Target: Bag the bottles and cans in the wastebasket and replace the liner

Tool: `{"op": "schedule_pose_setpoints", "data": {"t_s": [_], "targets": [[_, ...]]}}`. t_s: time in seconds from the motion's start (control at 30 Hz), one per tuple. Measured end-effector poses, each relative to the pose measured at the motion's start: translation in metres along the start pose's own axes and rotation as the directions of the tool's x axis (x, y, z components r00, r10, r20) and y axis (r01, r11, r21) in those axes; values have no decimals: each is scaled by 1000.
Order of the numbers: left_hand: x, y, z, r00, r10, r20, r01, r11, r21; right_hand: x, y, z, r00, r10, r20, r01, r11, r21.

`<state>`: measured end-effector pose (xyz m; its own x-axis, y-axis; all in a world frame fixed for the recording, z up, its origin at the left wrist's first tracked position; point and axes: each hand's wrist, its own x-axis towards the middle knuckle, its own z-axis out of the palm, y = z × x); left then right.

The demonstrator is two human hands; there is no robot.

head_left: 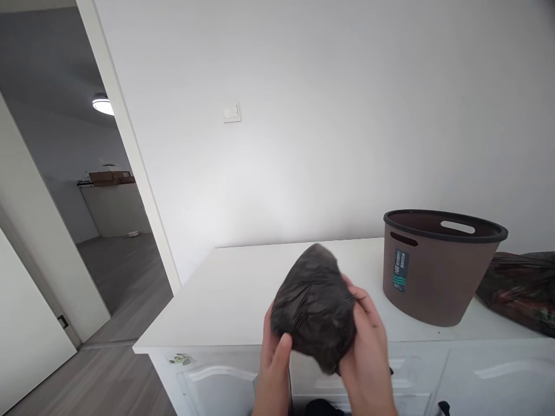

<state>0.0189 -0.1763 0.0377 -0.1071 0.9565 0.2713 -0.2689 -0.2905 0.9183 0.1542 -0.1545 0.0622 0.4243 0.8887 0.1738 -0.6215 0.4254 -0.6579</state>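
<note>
A crumpled black plastic bag [314,309], bundled into a rounded lump, is held up in front of the cabinet's front edge. My left hand [275,364] grips its lower left side, thumb on the near face. Against the right side presses my right hand [366,341], with its fingers partly behind the bundle. Whatever the bag may contain cannot be seen. To the right, a brown garbage bin [437,277] with a dark rim and handle slots stands upright on the white cabinet top [234,294], apart from both hands.
Behind the bin at the right edge lies another dark plastic bag [524,289] with something inside. A light switch [232,112] is on the white wall. On the left, an open doorway [125,260] leads to another room with a cardboard box [108,177].
</note>
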Motion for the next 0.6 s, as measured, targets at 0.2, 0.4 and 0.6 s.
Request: {"op": "schedule_pose_setpoints", "data": {"t_s": [0.2,0.4,0.6], "targets": [[-14,5,-13,943,-218,-252,150,953,-263,-61,15,6,974,227,24,-228,972,56],[-50,-4,-36,890,-314,-330,198,919,-341,-78,21,-24,865,498,66,-500,866,20],[-71,-6,-62,865,-302,-402,223,947,-232,-84,18,-56,901,433,-13,-433,901,18]]}}
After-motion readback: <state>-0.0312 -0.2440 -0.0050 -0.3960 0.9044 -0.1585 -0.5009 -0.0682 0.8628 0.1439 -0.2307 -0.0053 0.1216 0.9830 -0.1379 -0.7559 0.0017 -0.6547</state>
